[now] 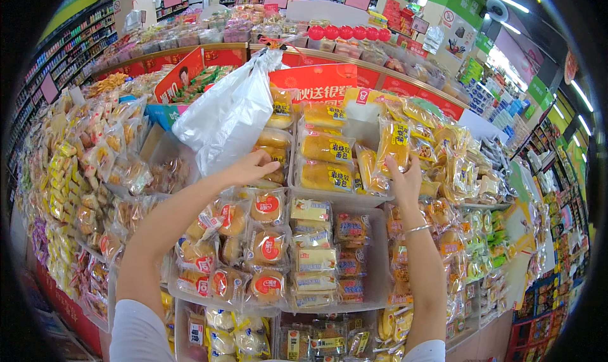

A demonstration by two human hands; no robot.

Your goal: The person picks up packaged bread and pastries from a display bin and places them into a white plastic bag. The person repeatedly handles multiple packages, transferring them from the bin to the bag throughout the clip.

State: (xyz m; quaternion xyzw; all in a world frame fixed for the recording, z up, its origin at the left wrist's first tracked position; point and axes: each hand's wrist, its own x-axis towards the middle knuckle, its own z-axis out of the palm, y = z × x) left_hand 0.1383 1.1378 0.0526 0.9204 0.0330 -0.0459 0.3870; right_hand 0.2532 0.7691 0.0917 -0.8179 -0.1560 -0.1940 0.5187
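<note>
My right hand [406, 174], below a bracelet-wearing wrist's reach, grips the lower end of a yellow-wrapped bread packet [394, 141], which stands nearly upright over the right part of a clear plastic bin [342, 196]. Another bread packet [372, 167] leans just left of it. My left hand [259, 166] hovers over or touches packaged bread in the column left of that bin; its fingers are slightly bent, and contact cannot be told. Between the hands, similar bread packets [327, 174] lie stacked in a column. A white plastic bag roll [232, 110] hangs beside my left hand.
Bins of round packaged buns [267, 248] and small wrapped cakes [316, 260] stand nearer me. Piles of wrapped pastries [114, 148] lie at the left, more bread packets [456, 148] at the right. Behind are a red printed sign [323, 84] and red balls [349, 33].
</note>
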